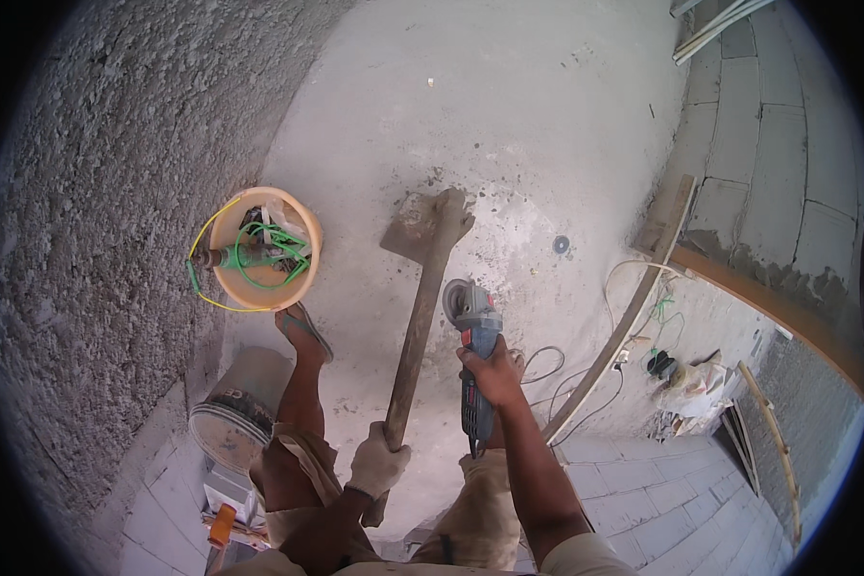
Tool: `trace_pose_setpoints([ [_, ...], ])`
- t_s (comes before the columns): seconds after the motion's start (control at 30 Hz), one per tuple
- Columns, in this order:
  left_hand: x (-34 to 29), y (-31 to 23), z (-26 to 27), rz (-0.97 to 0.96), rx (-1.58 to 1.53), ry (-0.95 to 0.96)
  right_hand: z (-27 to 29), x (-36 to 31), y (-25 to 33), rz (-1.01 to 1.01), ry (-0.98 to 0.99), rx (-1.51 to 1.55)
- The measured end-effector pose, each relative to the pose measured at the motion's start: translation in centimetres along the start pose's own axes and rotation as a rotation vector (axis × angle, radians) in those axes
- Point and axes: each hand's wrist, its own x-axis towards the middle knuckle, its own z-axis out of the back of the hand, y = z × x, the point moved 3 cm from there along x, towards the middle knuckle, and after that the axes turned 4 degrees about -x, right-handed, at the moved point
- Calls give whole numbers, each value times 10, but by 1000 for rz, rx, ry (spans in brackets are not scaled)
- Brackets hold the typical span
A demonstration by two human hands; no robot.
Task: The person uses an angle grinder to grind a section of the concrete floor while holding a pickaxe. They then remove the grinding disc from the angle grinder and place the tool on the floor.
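My left hand (378,461), in a pale work glove, is wrapped round the lower part of a hoe's long wooden handle (416,355). The hoe's mud-caked blade (415,228) is at the far end, over the floor. In my bare right hand (495,372) is a blue-and-grey angle grinder (478,331), gripped by its body. Its guarded head (463,300) points away from me, beside the hoe handle. Whether a disc is fitted I cannot tell.
At left, a peach bucket (309,216) holds a green power tool (245,256) and green cord. An upturned-looking dirty bucket (245,403) lies nearer. A small grey disc (561,245) lies on the floor. A long board (612,331) and loose cables (545,360) are at right.
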Motion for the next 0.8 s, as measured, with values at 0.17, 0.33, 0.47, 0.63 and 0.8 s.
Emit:
trace_pose_setpoints([
  [0.17,5,12,0,51,-188,30,3,67,-18,33,91,144],
  [0.33,14,32,-14,9,-134,12,-2,101,0,62,110,151],
  [0.47,13,39,-13,20,-63,-6,-16,63,-8,69,-15,-221],
  [0.63,21,50,-24,-19,-34,-14,0,112,28,43,-46,-177],
  [0.8,23,55,-21,-46,2,-39,6,99,19,88,22,-102],
])
